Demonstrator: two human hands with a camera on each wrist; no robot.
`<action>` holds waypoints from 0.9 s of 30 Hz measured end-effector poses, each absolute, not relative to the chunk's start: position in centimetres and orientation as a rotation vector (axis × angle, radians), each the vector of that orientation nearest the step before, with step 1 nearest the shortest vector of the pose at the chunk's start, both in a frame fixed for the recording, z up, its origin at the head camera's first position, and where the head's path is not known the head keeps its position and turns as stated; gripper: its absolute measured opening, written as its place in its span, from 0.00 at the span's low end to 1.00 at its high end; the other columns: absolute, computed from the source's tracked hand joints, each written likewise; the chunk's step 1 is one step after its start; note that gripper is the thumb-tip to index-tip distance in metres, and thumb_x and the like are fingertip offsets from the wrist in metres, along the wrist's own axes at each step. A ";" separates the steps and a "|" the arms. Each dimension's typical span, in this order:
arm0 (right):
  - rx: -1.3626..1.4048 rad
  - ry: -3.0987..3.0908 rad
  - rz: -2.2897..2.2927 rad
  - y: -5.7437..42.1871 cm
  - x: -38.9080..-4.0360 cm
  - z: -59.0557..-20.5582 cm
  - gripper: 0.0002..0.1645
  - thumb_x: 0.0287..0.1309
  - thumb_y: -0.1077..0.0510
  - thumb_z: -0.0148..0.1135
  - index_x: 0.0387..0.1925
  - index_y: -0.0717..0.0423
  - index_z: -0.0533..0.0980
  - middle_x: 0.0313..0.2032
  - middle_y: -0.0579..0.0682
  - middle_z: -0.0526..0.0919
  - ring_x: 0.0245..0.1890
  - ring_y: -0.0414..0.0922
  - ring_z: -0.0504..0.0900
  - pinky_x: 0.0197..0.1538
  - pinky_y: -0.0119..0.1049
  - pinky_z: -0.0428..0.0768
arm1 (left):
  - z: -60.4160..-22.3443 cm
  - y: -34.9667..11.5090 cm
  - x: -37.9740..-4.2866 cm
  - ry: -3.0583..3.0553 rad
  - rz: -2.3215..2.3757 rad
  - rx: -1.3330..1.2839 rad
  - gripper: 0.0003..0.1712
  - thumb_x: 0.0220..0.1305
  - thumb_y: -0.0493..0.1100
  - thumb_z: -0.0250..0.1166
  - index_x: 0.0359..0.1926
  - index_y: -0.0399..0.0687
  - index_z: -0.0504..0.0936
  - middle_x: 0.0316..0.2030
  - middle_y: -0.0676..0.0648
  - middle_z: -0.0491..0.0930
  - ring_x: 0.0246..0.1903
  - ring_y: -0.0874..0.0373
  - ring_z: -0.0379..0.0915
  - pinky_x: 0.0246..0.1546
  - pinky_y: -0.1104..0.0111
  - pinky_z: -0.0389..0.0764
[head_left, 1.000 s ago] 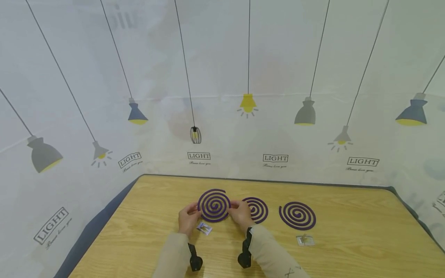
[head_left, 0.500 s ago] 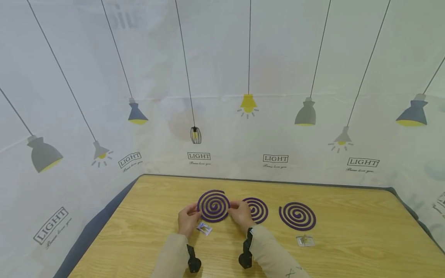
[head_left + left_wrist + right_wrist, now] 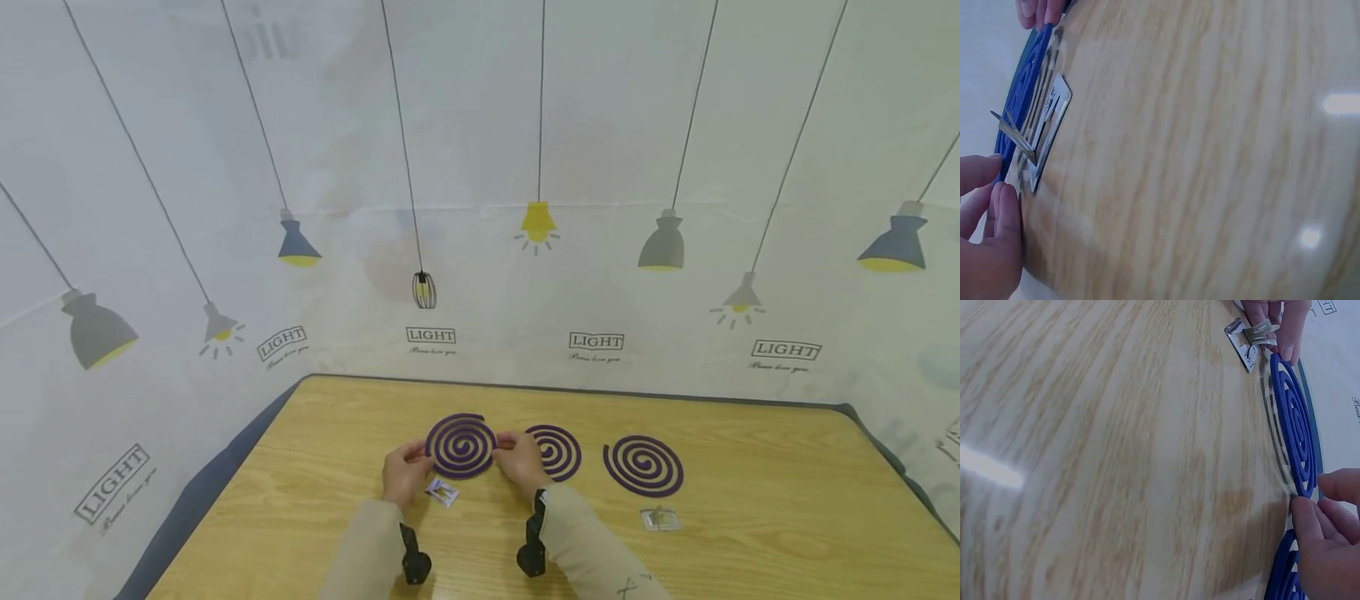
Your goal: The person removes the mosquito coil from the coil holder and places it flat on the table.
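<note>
A purple mosquito coil (image 3: 459,446), blue-looking in the wrist views, is pinched between my two hands. My left hand (image 3: 406,472) has its left edge between thumb and fingers, and my right hand (image 3: 522,461) grips the opposite edge. A gap with shadow shows under the coil in the right wrist view, so it sits above the tabletop. Just in front of it lies a small metal coil stand (image 3: 442,492), its bent-up prong (image 3: 1021,140) rising beside the coil in the left wrist view.
A second coil (image 3: 558,452) lies on the wooden table (image 3: 300,508), partly hidden behind my right hand. Farther right are a third coil (image 3: 643,465) and another metal stand (image 3: 661,519). A white backdrop printed with lamps (image 3: 537,223) stands behind the table's far edge.
The held coil has tipped slightly flatter, its far edge coming down a little. Both hands keep their hold in almost the same place.
</note>
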State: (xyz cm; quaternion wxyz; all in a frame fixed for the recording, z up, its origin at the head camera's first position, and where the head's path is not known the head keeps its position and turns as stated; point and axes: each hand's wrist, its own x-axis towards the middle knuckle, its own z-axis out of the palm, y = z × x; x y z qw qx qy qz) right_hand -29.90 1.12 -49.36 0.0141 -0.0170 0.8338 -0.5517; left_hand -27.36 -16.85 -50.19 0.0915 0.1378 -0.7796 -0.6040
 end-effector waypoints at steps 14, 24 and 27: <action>-0.004 2.583 -1.681 0.9 -30.1 -49.2 0.14 0.47 0.71 0.58 0.40 0.70 0.74 0.37 0.60 0.79 0.37 0.50 0.78 0.42 0.39 0.76 | -50.3 -17.2 -27.5 -2.316 -1.900 0.463 0.19 0.49 0.25 0.60 0.46 0.27 0.74 0.38 0.36 0.77 0.35 0.54 0.74 0.35 0.68 0.77; -0.011 2.623 -1.648 0.7 -30.2 -49.5 0.15 0.47 0.70 0.59 0.41 0.70 0.74 0.37 0.60 0.79 0.37 0.50 0.77 0.41 0.39 0.76 | -50.4 -17.1 -27.3 -2.310 -1.881 0.470 0.20 0.49 0.24 0.59 0.47 0.26 0.72 0.41 0.33 0.75 0.40 0.47 0.73 0.38 0.65 0.77; 0.006 2.622 -1.643 0.7 -30.1 -49.6 0.15 0.47 0.69 0.58 0.41 0.69 0.74 0.37 0.59 0.79 0.38 0.50 0.77 0.42 0.40 0.76 | -50.6 -17.1 -27.3 -2.299 -1.884 0.468 0.20 0.50 0.25 0.59 0.47 0.26 0.72 0.41 0.33 0.75 0.40 0.47 0.73 0.38 0.66 0.77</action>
